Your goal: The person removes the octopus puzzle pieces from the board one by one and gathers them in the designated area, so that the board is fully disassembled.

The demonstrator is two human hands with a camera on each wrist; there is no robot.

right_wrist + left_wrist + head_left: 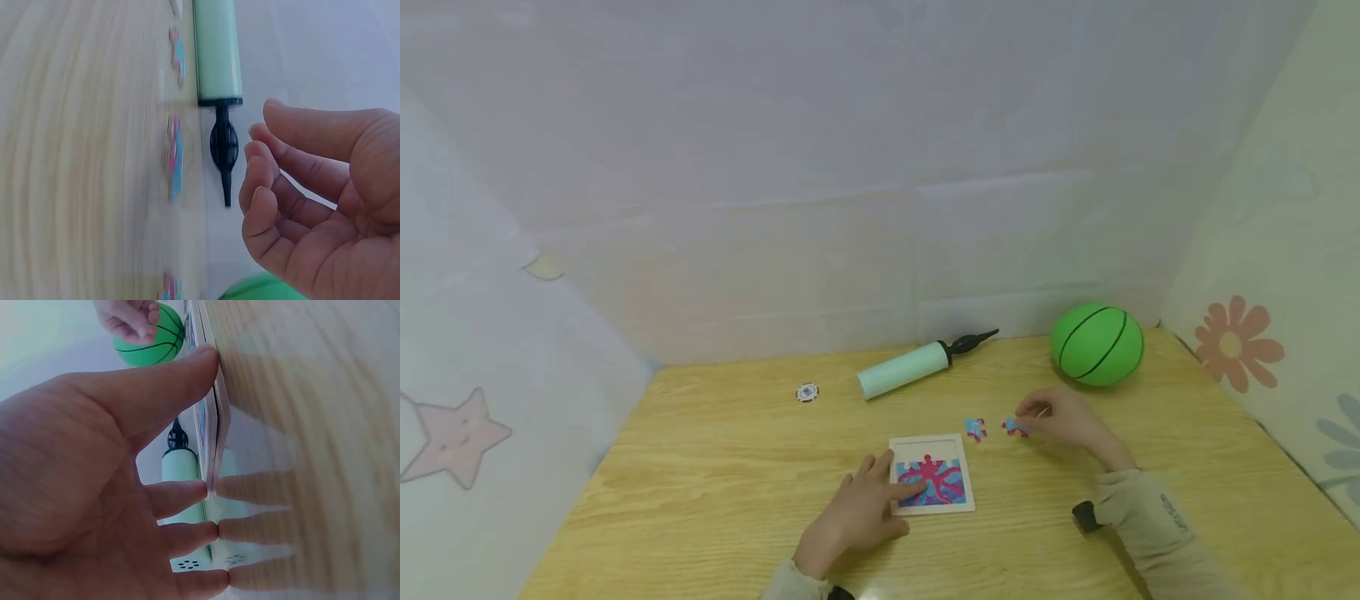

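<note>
Past illegible sleeve lettering (1173,512), empty right fingers (260,209) half-curl; straight left fingers (905,491) touch a puzzle (938,482).

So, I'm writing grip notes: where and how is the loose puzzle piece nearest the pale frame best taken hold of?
I'd pinch that loose puzzle piece by two opposite edges, right hand coming from above: it lies flat on the table, thin, so its rim seems the likeliest grip.
</note>
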